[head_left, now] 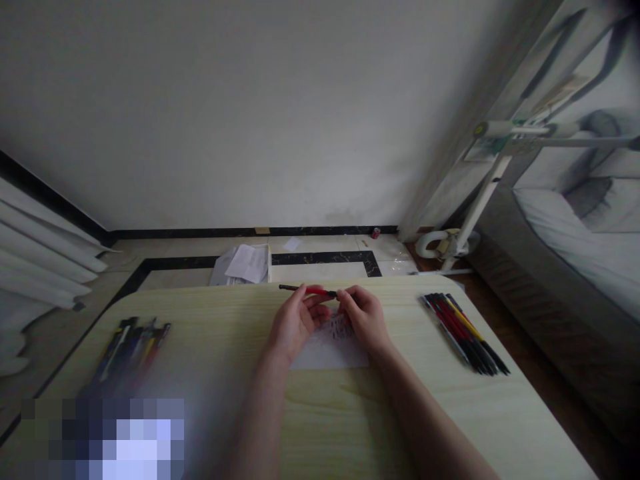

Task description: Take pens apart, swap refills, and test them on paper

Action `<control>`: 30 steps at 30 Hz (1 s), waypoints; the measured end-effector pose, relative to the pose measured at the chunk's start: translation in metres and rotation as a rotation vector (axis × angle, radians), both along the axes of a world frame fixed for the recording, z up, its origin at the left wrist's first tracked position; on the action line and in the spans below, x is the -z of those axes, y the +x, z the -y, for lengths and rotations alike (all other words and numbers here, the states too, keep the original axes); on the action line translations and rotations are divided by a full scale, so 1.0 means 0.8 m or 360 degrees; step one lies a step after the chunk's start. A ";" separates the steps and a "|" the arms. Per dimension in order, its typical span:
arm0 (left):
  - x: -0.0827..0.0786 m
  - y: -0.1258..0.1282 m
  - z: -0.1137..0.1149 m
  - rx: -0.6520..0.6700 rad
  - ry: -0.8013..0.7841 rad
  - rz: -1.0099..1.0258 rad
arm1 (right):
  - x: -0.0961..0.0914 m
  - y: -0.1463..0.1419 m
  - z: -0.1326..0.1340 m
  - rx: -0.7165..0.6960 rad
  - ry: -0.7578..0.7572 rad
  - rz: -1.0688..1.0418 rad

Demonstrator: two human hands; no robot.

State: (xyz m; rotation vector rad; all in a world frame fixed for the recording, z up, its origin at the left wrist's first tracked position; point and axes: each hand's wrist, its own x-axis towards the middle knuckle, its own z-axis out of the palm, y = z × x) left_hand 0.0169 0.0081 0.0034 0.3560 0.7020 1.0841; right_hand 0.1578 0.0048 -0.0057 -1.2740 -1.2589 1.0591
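A red and black pen (316, 290) is held level above the table, its dark end pointing left. My left hand (293, 325) has the pen between thumb and fingers near its middle, with the lower fingers loosely curled. At the pen's right end, my right hand (366, 319) pinches it with thumb and forefinger. Beneath both hands lies a white sheet of paper (327, 355) with several short dark marks on it. Part of the sheet is hidden by the hands.
Several red, yellow and black pens (463, 333) lie side by side at the table's right. A blurred bunch of pens (133, 347) lies at the left. The wooden table (330, 427) has rounded far corners; a grey sofa (550, 287) stands beyond its right edge.
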 end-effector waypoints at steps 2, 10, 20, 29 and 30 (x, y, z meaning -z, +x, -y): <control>-0.001 0.000 0.000 -0.0008 -0.0008 -0.0007 | 0.000 0.000 0.000 0.0005 -0.0001 -0.0011; -0.001 0.001 -0.001 -0.0009 -0.0004 -0.0005 | -0.002 -0.001 0.001 0.0019 0.0004 -0.0032; -0.002 0.001 0.000 -0.0019 -0.0003 -0.0014 | -0.001 -0.001 0.000 0.0022 0.0005 -0.0004; -0.003 0.001 0.000 -0.0019 0.0010 -0.0011 | -0.003 -0.001 0.001 0.0029 0.0027 0.0032; -0.003 0.001 0.000 -0.0021 0.0010 -0.0015 | -0.003 -0.001 0.000 0.0026 0.0029 0.0033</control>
